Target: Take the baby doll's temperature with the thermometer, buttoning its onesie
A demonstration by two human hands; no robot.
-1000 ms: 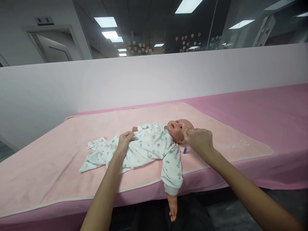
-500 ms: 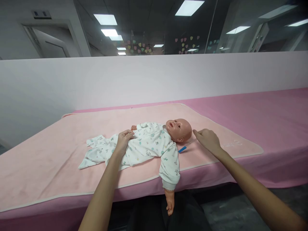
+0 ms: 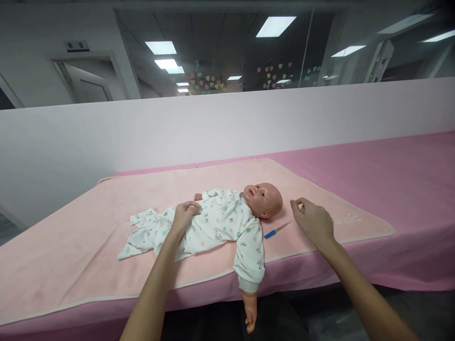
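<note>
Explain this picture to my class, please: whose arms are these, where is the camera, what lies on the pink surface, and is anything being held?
There is no machine here. The picture comes from a camera worn on a person's head, looking forward and down, so the two bare arms are that person's own. The left hand rests on the belly of a baby doll in a white printed sleepsuit. The doll lies on its back on a pale pink blanket spread over a pink table, with one arm hanging over the near edge. The right hand hovers near the doll's head, fingers loosely curled, holding nothing. A small blue-tipped stick lies on the blanket between them.
</note>
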